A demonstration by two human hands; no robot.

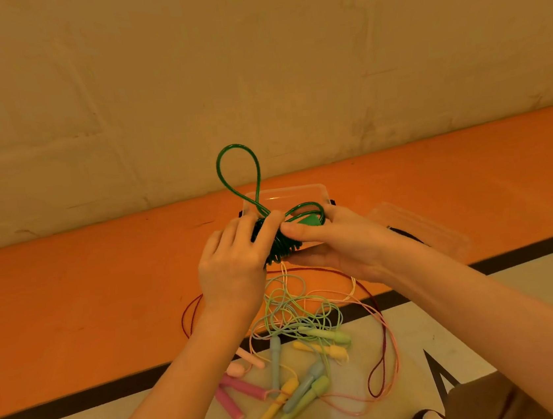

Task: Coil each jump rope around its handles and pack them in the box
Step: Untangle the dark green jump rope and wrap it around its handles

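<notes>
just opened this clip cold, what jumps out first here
At centre, both hands, left hand and right hand, grip a dark green jump rope wound into a bundle, one loop sticking up. Behind it sits a clear plastic box on the orange floor; below lies a tangle of pastel jump ropes.

I seem to be in a sports hall or gym: a smooth orange floor (89, 299) edged with a dark painted boundary line (83, 400) beside a pale grey floor zone (470, 318), and a plain, scuffed beige wall (150, 85) rising behind it.
</notes>
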